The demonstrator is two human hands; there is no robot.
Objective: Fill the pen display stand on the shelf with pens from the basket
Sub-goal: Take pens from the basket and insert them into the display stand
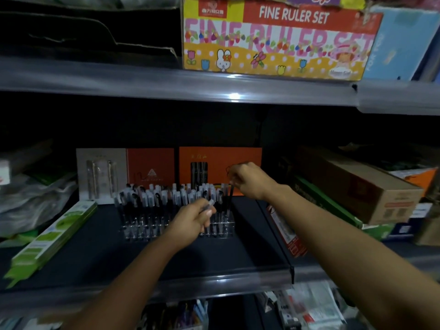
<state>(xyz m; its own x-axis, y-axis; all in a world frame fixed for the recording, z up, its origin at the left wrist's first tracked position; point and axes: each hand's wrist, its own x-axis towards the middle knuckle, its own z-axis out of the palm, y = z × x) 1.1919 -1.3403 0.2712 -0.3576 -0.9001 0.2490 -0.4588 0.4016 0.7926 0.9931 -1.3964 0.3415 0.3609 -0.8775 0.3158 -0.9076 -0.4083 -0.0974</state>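
Dim, soft picture: shelf recess black, glare on the shelf edge (234, 96), edges blurred and bowed.

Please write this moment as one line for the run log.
left hand: grips pen | right hand: lowers pen into stand's right end | pen display stand: nearly full

Your right hand (247, 181) pinched a dark pen (230, 201) upright over the right end of the clear pen stand (152, 225) on the dark shelf (95, 253). Your left hand (192, 221) gripped a clear-capped pen (209, 204) just in front of the stand, w/ most slots filled. An orange card (245, 156) stood behind; a ruler set box (273, 39) sat on the shelf above.
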